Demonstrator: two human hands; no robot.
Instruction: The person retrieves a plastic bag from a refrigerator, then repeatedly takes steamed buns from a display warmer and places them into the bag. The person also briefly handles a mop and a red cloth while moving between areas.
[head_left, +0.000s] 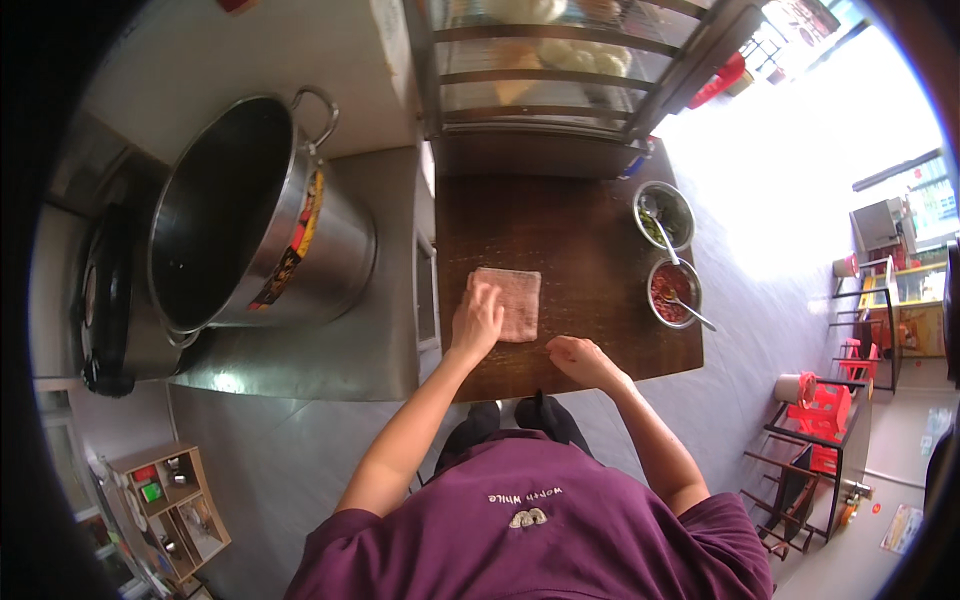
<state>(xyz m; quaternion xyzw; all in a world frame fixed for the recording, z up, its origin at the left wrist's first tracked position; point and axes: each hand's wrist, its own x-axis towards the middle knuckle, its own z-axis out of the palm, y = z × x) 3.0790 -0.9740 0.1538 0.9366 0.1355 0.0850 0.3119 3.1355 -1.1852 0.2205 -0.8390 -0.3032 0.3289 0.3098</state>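
Note:
A folded pinkish-brown cloth lies flat on the dark wooden table. My left hand is at the cloth's left side, fingers over its edge and partly spread; it does not grip the cloth. Right of the cloth, near the table's front edge, my right hand is loosely curled, and whether anything is inside it cannot be seen. At the table's right side stand a metal bowl of chopped greens with a white-handled spoon and, nearer me, a metal bowl of red sauce with a metal spoon.
A large steel stockpot stands on the metal counter at the left, beside a black-lidded appliance. A slatted glass-and-metal cabinet borders the table's far side. Stools and tables stand on the floor at the right.

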